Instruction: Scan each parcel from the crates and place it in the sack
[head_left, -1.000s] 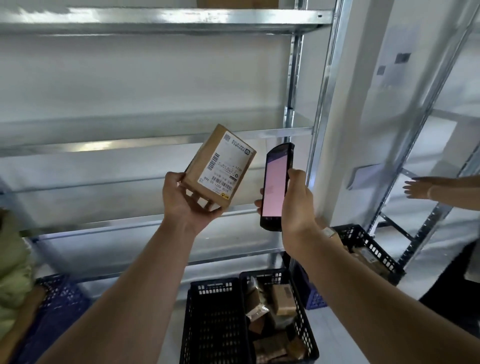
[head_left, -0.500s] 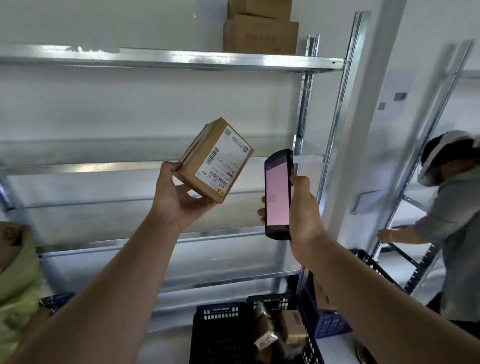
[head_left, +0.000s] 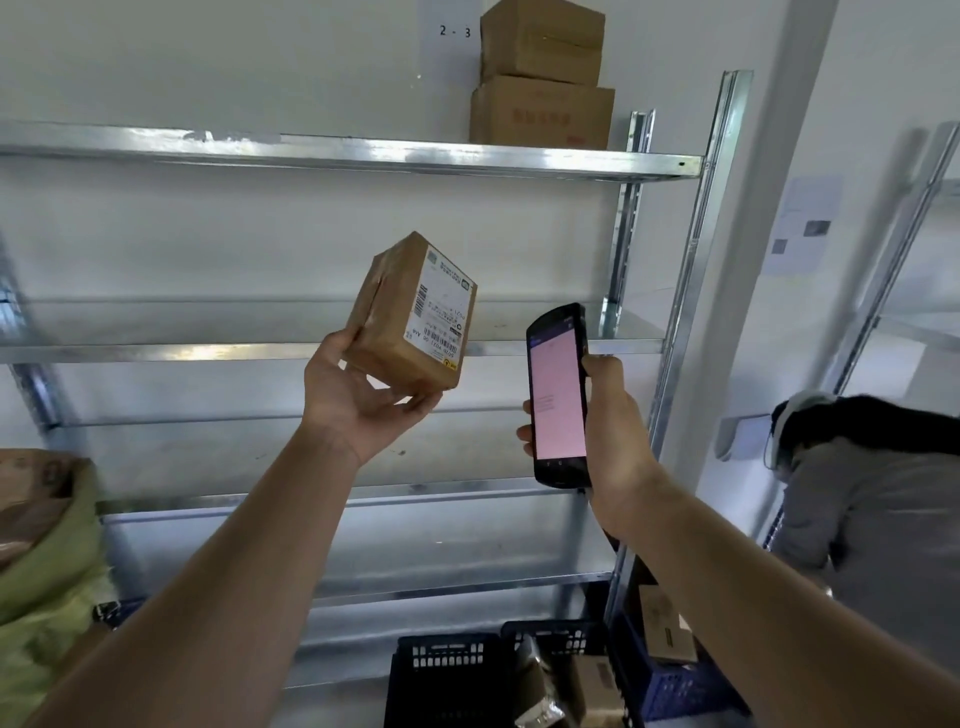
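Left hand (head_left: 358, 410) grasps the cardboard parcel (head_left: 395, 332) from below, raised just left of the handheld scanner (head_left: 558, 395), which the right hand (head_left: 615, 436) grips upright. Shipping label (head_left: 444, 312) faces right. Advised: square barcode to scanner head and hold steady. Green sack (head_left: 47, 587) lies near left.

Sack (head_left: 47, 582) cropped left; crates (head_left: 441, 670) cropped at bottom

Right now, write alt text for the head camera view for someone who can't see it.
The left hand holds up a small labelled cardboard parcel beside a handheld scanner gripped in the right hand, before metal shelving. Black crates sit below, a green sack far left.
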